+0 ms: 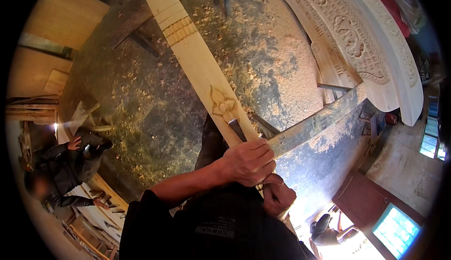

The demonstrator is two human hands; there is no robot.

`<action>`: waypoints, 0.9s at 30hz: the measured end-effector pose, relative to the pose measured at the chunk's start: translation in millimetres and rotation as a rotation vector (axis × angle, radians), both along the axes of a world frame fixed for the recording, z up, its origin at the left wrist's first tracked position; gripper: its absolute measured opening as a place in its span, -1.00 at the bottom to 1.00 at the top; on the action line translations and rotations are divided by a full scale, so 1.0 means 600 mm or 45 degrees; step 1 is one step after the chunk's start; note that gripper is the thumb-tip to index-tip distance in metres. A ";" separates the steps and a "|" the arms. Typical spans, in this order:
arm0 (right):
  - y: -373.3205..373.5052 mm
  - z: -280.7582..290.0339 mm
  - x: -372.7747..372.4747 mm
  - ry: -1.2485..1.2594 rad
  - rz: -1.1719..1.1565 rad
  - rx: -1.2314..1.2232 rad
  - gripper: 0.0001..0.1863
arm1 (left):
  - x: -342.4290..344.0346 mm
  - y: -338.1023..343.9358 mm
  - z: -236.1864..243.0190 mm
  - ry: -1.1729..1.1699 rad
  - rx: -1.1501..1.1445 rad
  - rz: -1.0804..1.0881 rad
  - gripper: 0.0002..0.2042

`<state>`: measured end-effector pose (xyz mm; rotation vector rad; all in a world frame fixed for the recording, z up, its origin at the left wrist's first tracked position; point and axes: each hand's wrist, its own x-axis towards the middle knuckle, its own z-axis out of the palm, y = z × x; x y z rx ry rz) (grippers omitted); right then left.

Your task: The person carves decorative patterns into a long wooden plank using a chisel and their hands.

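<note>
A long pale wooden board runs from the top of the view down to my hands. Carved into its near part is a flower-like motif with pointed petals; farther up sits a ribbed band. The flat metal blade of a chisel meets the wood at the motif's lower edge. My left hand is closed around the chisel just behind the blade. Right behind it, in line with the tool, my right hand is closed on the handle end, which the fingers mostly hide.
A worn beam crosses at right beside the board. Large carved panels lean at upper right. Shavings and sawdust cover the floor. One person works at far left, another at lower right, near a brown door.
</note>
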<state>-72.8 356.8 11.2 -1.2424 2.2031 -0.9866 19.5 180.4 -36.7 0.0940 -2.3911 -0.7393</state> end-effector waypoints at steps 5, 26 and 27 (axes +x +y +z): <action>-0.012 0.004 -0.008 0.079 0.053 -0.045 -0.85 | -0.005 0.005 -0.003 0.009 0.039 0.056 -0.61; -0.015 -0.005 -0.014 0.080 0.078 -0.073 -0.85 | -0.006 0.011 0.002 0.010 0.065 0.158 -0.66; -0.018 -0.009 -0.015 0.065 0.087 -0.084 -0.85 | -0.004 0.011 -0.002 0.004 0.075 0.154 -0.65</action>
